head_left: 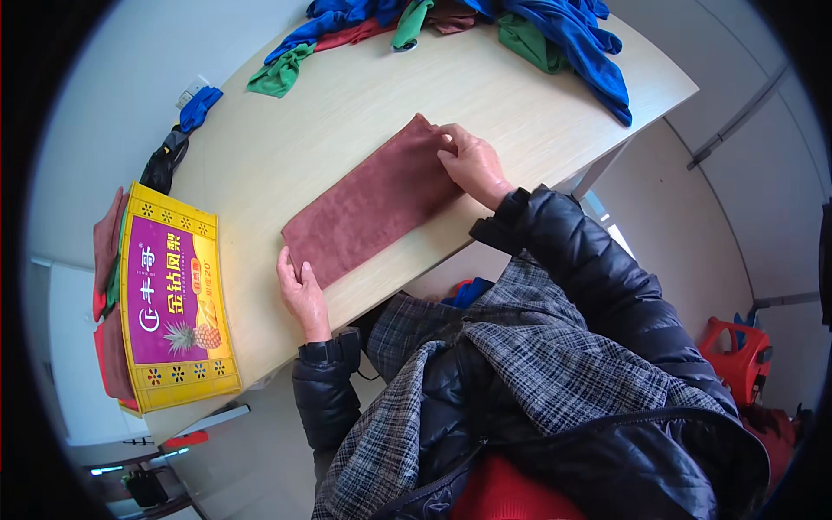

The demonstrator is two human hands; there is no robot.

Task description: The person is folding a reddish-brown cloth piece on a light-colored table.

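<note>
A folded reddish-brown microfibre cloth [368, 206] lies flat near the middle of the pale wooden desk [286, 130]. The left hand [302, 295] rests flat, fingers spread, on its near corner; the right hand [472, 163] presses the far corner with fingers bent. A yellow-and-purple printed cardboard box [172, 303] sits at the left, and a heap of blue, green and red cloths [485, 22] lies along the far edge.
</note>
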